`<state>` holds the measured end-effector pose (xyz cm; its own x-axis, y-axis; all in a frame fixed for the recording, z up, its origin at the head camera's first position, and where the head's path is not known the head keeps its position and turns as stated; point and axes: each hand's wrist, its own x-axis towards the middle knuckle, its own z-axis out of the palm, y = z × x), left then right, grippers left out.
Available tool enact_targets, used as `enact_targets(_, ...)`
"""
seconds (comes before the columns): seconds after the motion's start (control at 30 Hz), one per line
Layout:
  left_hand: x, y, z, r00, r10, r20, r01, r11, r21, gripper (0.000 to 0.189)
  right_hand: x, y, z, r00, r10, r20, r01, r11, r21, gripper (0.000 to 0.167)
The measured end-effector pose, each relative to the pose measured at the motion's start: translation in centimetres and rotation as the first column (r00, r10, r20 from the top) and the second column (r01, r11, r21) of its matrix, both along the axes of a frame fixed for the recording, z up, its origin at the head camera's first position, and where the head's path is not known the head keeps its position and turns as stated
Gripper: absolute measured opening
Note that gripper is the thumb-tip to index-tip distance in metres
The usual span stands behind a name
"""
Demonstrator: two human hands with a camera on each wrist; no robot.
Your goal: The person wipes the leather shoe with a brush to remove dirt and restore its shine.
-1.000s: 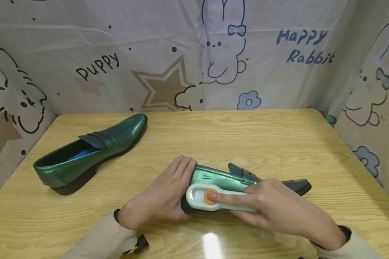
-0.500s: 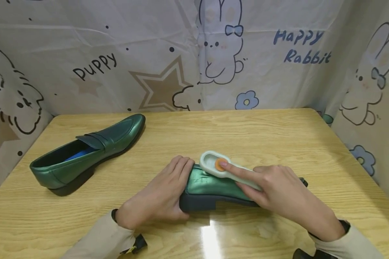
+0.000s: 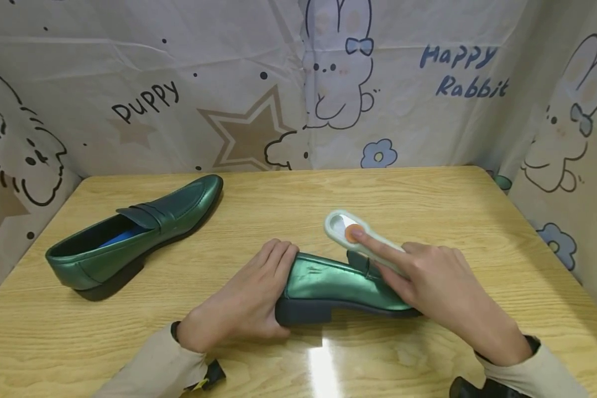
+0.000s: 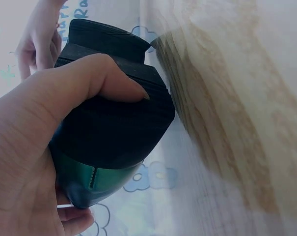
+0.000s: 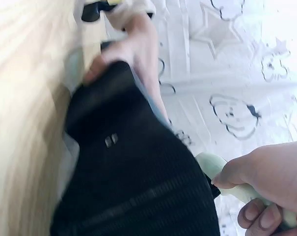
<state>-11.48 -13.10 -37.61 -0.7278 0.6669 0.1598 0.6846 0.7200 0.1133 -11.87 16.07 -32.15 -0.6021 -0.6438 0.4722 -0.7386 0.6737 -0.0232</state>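
Note:
A green loafer [image 3: 323,282] with a black sole lies tilted near me, its sole partly turned my way. My left hand [image 3: 244,293] grips it by the heel; the thumb lies across the heel's underside in the left wrist view. In my right hand [image 3: 443,287] is a pale green cleaning brush [image 3: 335,221] with a clear window and an orange button, my index finger on the button. The brush head is over the loafer's far edge, near the strap. Its underside is hidden, so contact is unclear. My right hand covers the toe.
The other green loafer [image 3: 179,215], with a blue insole, stands upright at the left of the wooden table [image 3: 403,193]. A patterned cloth [image 3: 179,138] hangs behind the table and along its sides.
The brush has moved from the loafer's near side up over its top and away from me to the far edge. The loafer's side is uncovered now. My left hand keeps its grip.

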Motion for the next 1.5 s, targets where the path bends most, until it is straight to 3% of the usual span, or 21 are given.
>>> enact_targets(0.1,0.1,-0.1,0.0,1.000,-0.007,-0.004,0.007,1.000,-0.003,0.122,-0.1,0.3,0.1,0.999,0.012,0.036,-0.011,1.000,-0.022,0.047)
enact_targets(0.3,0.1,-0.2,-0.1,1.000,0.002,0.002,-0.002,1.000,0.006,0.122,0.4,-0.4,0.3,0.980,0.137,0.147,-0.137,0.991,-0.010,0.046)
enact_targets(0.53,0.0,-0.2,-0.1,1.000,-0.006,-0.005,0.006,1.000,0.012,0.120,1.1,-0.8,0.5,0.926,0.205,0.317,-0.199,0.979,-0.053,0.059)
enact_targets(0.67,-0.1,-0.2,0.0,1.000,-0.007,-0.007,0.007,1.000,0.024,0.118,1.3,-0.8,0.5,0.922,0.214,0.322,-0.208,0.977,-0.054,0.057)
enact_targets(0.9,-0.1,-0.1,-0.1,1.000,-0.014,-0.015,0.014,0.999,0.030,0.118,1.3,-0.9,0.4,0.880,0.295,0.371,-0.289,0.955,-0.074,0.054)
enact_targets(1.17,-0.1,0.0,0.0,1.000,-0.005,0.000,0.005,1.000,0.015,0.119,1.2,-0.6,0.6,0.920,0.184,0.347,-0.177,0.983,-0.050,0.057)
enact_targets(1.4,-0.1,-0.1,0.0,1.000,-0.002,0.018,0.002,1.000,0.023,0.118,0.9,-0.5,0.5,0.919,0.150,0.364,-0.143,0.989,-0.045,0.057)
enact_targets(1.5,-0.2,-0.1,-0.1,1.000,-0.001,0.014,0.001,1.000,0.023,0.118,0.8,-0.4,0.5,0.941,0.124,0.316,-0.122,0.992,-0.026,0.059)
